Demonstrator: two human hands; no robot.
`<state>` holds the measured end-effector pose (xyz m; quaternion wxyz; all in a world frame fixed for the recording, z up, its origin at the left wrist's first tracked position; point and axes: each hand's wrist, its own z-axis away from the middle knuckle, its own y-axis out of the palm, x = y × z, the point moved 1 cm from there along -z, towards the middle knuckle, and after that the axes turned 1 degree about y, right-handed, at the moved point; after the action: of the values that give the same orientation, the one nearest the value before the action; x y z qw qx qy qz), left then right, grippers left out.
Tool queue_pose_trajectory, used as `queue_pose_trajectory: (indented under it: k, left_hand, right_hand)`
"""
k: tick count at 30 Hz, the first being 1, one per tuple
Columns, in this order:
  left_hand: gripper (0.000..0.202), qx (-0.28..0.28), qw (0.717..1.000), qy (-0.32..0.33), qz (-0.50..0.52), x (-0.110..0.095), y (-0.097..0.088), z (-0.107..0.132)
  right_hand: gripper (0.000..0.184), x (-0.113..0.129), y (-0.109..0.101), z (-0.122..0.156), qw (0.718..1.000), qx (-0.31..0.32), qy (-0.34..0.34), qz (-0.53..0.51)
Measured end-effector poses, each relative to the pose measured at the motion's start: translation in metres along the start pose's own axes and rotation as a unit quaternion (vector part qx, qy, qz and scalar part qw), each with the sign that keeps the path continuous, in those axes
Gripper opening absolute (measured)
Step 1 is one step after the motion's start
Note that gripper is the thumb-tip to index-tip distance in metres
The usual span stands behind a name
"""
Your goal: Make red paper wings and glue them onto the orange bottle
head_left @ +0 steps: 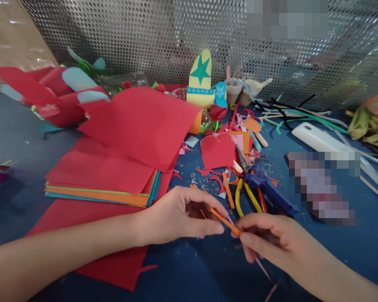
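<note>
Pinching one end of the orange paper strip (224,221) between thumb and forefinger, the right hand (271,243) is holding it over the near edge of the tabletop (189,270) while the left hand (182,216) is pinching the other end, just in front of the yellow-handled scissors (246,197) and blue glue gun (271,191)

At the near edge of the blue table (334,260), the left hand (182,216) and right hand (267,243) pinch a thin orange paper strip (225,221) between their fingertips. Just beyond them lie yellow-handled scissors (245,197) and a blue glue gun (271,191), with a red paper heart (217,151) farther back among scraps. To the left sits a stack of coloured paper (107,180) under a lifted red sheet (145,126). A yellow cut-out with a green star (200,79) stands at the far side.
</note>
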<state>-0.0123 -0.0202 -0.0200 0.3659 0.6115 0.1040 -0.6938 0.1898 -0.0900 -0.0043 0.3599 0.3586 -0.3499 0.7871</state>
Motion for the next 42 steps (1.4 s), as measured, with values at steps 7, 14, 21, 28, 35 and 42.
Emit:
queue_pose_trajectory:
  k: [7,14,21,28,35,42]
  left_hand:
    - [0.006,-0.031,0.999,-0.02,-0.006,0.005,0.0,0.0]
    - [0.007,0.005,0.995,-0.034,0.088,0.006,0.002,-0.001]
    - [0.009,0.016,0.997,-0.018,0.067,-0.001,0.004,-0.001]
    - [0.009,0.005,0.997,-0.028,0.068,0.005,0.005,0.0]
    - [0.007,-0.032,0.998,-0.032,0.051,0.009,0.004,-0.001]
    - [0.008,-0.026,0.998,-0.028,0.056,0.013,0.004,0.0]
  right_hand:
    - [0.026,-0.001,0.002,0.0,0.981,0.099,0.051,-0.161]
    - [0.026,0.0,0.003,-0.002,0.967,0.13,0.034,-0.216]
    - [0.027,-0.004,0.009,-0.002,0.956,0.138,0.01,-0.258]
    - [0.027,-0.003,0.008,-0.003,0.961,0.123,0.012,-0.248]
    - [0.028,-0.003,0.01,-0.004,0.968,0.109,0.017,-0.226]
    - [0.03,0.0,0.01,-0.004,0.975,0.095,0.028,-0.197]
